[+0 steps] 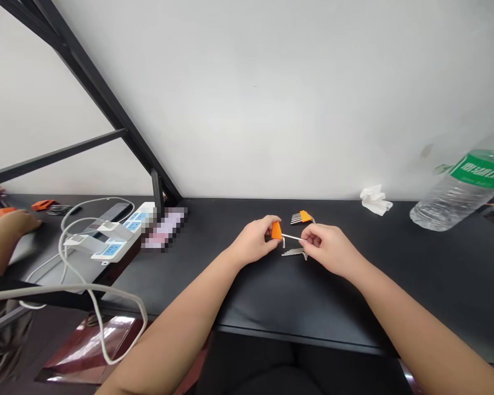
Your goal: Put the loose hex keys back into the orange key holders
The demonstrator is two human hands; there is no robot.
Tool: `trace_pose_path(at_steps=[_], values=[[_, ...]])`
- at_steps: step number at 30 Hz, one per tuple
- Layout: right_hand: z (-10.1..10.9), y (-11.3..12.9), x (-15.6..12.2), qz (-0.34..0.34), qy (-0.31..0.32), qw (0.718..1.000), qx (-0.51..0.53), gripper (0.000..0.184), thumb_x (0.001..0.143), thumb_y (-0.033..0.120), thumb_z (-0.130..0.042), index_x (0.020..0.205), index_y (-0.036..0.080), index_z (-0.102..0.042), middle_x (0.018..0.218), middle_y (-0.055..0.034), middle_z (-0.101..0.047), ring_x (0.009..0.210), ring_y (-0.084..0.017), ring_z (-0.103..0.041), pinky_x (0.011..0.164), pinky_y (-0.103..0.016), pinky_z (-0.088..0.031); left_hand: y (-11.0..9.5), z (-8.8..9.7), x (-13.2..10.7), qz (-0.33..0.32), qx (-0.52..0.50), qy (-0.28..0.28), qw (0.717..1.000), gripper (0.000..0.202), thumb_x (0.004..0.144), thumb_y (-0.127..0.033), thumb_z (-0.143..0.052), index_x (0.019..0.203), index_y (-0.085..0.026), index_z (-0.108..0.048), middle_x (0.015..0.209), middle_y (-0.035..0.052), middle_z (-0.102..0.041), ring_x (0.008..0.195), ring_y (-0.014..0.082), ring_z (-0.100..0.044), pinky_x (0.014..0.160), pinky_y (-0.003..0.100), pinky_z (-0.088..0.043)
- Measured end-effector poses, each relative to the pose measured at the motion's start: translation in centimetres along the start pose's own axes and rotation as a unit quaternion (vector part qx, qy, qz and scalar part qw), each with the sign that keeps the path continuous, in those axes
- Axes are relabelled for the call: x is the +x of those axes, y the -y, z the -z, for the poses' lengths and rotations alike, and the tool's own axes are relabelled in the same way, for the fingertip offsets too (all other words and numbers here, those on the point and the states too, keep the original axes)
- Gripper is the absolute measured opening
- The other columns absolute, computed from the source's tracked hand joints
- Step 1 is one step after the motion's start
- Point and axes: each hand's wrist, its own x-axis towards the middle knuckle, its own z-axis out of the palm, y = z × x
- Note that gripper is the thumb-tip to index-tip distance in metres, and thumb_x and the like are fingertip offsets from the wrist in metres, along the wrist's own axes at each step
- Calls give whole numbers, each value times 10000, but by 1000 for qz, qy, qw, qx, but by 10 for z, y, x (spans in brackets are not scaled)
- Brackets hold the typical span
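My left hand (256, 240) grips an orange hex key holder (276, 230) between thumb and fingers, just above the black table. A silver hex key (293, 237) reaches from the holder's side to my right hand (321, 245), whose thumb and fingertips pinch its far end. A second short key end juts down by the holder. Below, several loose hex keys (295, 252) lie in a small pile on the tabletop. Behind the hands rests another orange holder (305, 216) with several hex keys in it. Whether the pinched key's tip sits inside the holder I cannot tell.
A tilted clear plastic bottle (456, 186) and crumpled tissue (376, 199) are at the right. On the left are a power strip (123, 233), white cables (93, 285) and a black metal frame (107, 104). Beyond it, another person's hand (16, 225) is near orange holders.
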Motion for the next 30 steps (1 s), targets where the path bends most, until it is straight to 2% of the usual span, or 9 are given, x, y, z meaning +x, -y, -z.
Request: trace_pose_path(at_steps=[10,16,21,25,28,30], values=[[0,1,1,-88,28,986,138,154,845,352,-651,795,207,-665,698,-5,-693,638,-163,-608,603,-279,-463,-3,1,-3,-32,47,-14,998,466,846,-249,-705,1293,-247,-573,1080,33,-719,928,197,-677,883,352,-553],[-13,0,8,-148,56,964,216,271,840,449,-695,798,185,-650,610,12,-613,506,-116,-512,479,-242,-391,-14,-7,-5,-67,82,2,994,450,850,-235,-708,1281,-245,-581,1042,31,-733,949,217,-676,907,367,-539],[-23,0,10,-147,49,956,250,282,887,480,-656,875,200,-629,624,26,-598,519,-118,-541,478,-234,-442,-14,-7,-3,-58,73,-13,996,444,833,-266,-726,1254,-224,-590,1011,30,-732,906,212,-671,857,354,-543],[-20,-5,8,-139,59,951,270,219,898,424,-646,912,208,-607,685,24,-619,558,-125,-569,518,-252,-485,-9,-6,-3,-28,40,-7,999,473,819,-297,-733,1261,-228,-579,989,19,-723,856,192,-674,776,319,-550],[-20,-4,7,-103,75,966,224,125,903,337,-618,921,215,-602,752,15,-642,625,-136,-595,581,-270,-494,-10,-7,-3,-30,29,10,999,469,819,-322,-737,1253,-237,-582,978,14,-718,828,182,-672,764,313,-546],[-21,0,6,-54,71,982,164,68,914,284,-580,910,221,-604,820,6,-668,692,-144,-610,644,-283,-488,-12,-8,-3,-36,19,24,999,454,824,-348,-738,1239,-239,-589,969,13,-714,812,178,-668,743,305,-541]])
